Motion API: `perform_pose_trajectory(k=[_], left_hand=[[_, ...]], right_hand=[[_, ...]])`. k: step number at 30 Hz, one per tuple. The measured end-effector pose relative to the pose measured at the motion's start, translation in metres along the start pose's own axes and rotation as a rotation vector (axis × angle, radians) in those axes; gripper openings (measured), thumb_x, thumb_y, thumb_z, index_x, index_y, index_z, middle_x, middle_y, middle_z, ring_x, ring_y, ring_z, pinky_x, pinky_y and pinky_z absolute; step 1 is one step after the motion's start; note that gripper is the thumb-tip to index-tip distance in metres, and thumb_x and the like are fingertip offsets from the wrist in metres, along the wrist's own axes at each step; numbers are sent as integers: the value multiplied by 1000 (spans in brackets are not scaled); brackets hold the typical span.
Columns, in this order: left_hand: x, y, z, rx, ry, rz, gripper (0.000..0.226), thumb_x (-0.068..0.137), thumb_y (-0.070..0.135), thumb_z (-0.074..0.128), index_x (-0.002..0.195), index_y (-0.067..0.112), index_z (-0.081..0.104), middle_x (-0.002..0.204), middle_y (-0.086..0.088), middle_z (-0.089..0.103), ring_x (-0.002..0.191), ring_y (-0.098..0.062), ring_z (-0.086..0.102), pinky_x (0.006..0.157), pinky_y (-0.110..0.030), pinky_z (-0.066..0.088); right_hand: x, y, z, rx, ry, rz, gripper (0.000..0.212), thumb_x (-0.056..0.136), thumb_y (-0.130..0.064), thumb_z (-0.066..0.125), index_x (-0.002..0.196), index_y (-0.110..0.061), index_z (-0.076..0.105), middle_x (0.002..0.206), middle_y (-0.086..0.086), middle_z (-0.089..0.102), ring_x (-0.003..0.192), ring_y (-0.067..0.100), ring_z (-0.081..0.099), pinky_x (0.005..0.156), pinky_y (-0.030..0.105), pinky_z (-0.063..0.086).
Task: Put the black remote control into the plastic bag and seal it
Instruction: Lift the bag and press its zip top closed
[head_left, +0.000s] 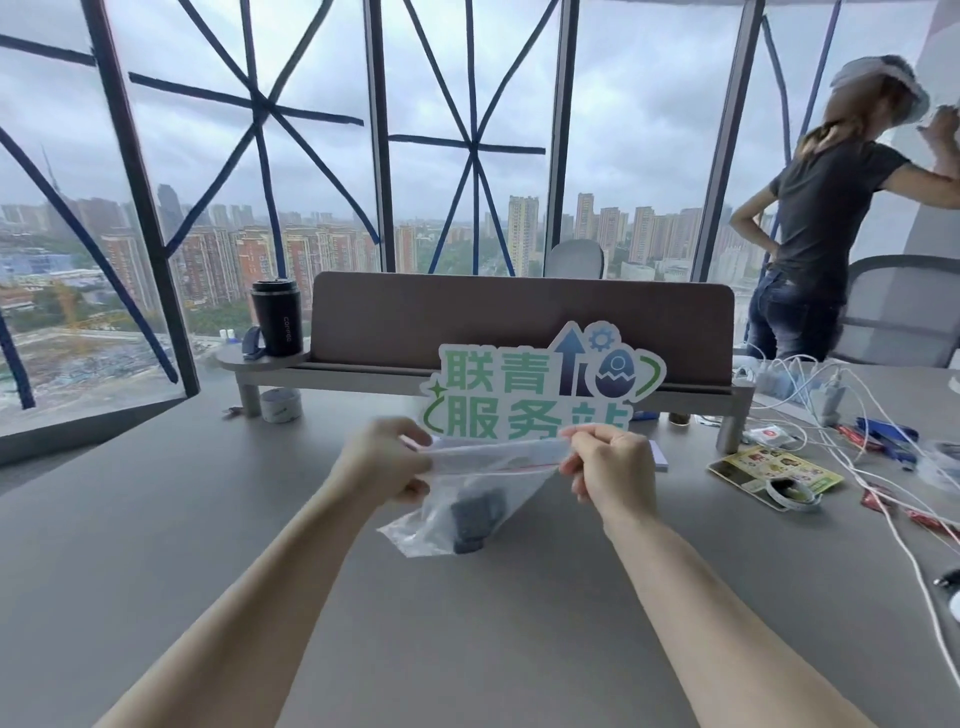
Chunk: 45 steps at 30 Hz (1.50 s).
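Note:
A clear plastic bag with a red zip line along its top hangs above the grey table in the middle of the view. The black remote control lies inside it, dark and blurred through the plastic, its lower end near the tabletop. My left hand pinches the left end of the bag's top strip. My right hand pinches the right end, so the strip is stretched level between the two hands.
A green-lettered cut-out sign stands just behind the bag, before a brown desk divider. A black tumbler and tape roll sit far left. White cables, packets and tape clutter the right. A person stands at the far right window.

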<state>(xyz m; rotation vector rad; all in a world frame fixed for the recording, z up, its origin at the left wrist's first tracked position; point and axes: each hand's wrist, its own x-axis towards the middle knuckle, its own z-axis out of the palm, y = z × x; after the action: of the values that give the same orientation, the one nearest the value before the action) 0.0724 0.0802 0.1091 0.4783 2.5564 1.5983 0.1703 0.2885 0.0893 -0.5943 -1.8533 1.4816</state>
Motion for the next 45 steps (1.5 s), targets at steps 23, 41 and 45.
perform_pose_trajectory(k=[23,41,45], left_hand=[[-3,35,16,-226,-27,173,8,74,13,74,78,7,72,66,1,69,51,-8,55,44,-16,45],[-16,67,39,-219,-50,302,6,74,13,74,78,8,73,63,2,65,43,-3,47,40,-18,36],[-16,72,41,-228,-57,325,2,74,13,74,74,12,73,60,8,64,44,-3,46,40,-15,35]], right_hand=[[1,-68,-54,-133,238,-313,16,86,-16,60,95,-16,73,61,-5,62,52,13,54,53,28,43],[-5,-110,-31,-862,-336,-559,13,82,-30,69,73,-22,75,71,-11,66,77,11,62,78,37,54],[-3,-120,-35,-801,-407,-500,12,81,-29,71,75,-20,77,75,-10,71,74,5,62,71,29,51]])
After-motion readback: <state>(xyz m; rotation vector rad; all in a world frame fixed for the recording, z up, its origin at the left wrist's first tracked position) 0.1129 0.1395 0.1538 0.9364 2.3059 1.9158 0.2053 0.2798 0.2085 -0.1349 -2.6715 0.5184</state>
